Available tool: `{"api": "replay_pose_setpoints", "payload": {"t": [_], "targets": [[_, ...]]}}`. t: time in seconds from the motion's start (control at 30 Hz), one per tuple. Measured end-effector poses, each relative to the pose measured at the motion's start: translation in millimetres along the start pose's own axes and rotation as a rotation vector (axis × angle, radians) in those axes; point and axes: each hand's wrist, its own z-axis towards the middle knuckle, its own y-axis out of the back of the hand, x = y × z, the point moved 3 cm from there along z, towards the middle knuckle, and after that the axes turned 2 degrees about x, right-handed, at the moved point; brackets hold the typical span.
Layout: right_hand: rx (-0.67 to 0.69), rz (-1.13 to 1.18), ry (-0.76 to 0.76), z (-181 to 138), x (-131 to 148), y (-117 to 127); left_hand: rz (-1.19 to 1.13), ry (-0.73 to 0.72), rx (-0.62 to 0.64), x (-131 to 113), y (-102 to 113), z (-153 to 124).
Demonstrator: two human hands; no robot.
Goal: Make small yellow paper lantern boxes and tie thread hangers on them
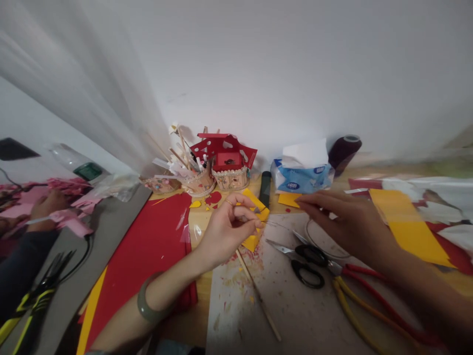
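My left hand (pixel 233 228) is closed in a pinch, thumb against fingertips, on a thin wire or thread (pixel 275 223) that runs off to the right. Just behind those fingers lies a folded yellow paper piece (pixel 253 241). My right hand (pixel 342 217) hovers to the right, thumb and fingers drawn together; what they hold, if anything, is too small to make out. Below it a thin pale loop (pixel 309 235) curves over the work sheet. Black-handled scissors (pixel 310 261) lie between my hands. A thin wooden stick (pixel 259 296) rests on the sheet below my left hand.
Pliers with red and yellow handles (pixel 347 296) lie at right. Red paper (pixel 148 256) covers the left side. Behind stand a decorated cup of sticks (pixel 197 182), a tissue pack (pixel 303 178) and a dark thread spool (pixel 344 150). At far left, another person's hand (pixel 48 204) handles pink material.
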Motion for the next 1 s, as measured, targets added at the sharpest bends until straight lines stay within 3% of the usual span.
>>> {"api": "replay_pose_setpoints", "payload": {"t": [0.13,0.37,0.53,1.0], "targets": [[-0.091,0.006,-0.09,0,8,10,0.026,0.03,-0.003,3,3,-1],[0.137,0.192,0.085,3,52,-17,0.048,0.044,0.019,2,1,-3],[0.149,0.183,0.073,-3,49,-32,0.082,0.033,0.024,3,1,-3],[0.187,0.068,0.09,-14,42,-38,0.162,-0.002,0.046,10,3,-9]]}}
